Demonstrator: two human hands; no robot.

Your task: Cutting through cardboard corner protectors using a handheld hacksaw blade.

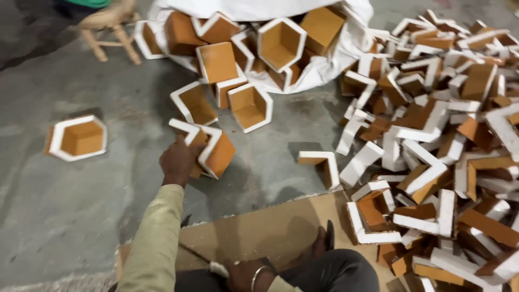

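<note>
My left hand [178, 159] reaches forward over the grey floor and grips a hexagonal shelf piece [212, 148], orange-brown inside with white edges, which is tilted on its side. Just beyond it lie more hexagonal pieces [250, 106] that spill from a white sack [324, 67]. My right hand [244, 274], wearing a bangle, rests low by my dark trouser knee [335, 270] beside a small white bit [219, 269]. Whether its fingers hold anything is hidden.
A single hexagonal piece [78, 138] lies apart at the left. A large heap of bent white-edged strips [443, 135] fills the right side. A brown board [270, 230] lies under my legs. A wooden stool [111, 27] stands at the top left.
</note>
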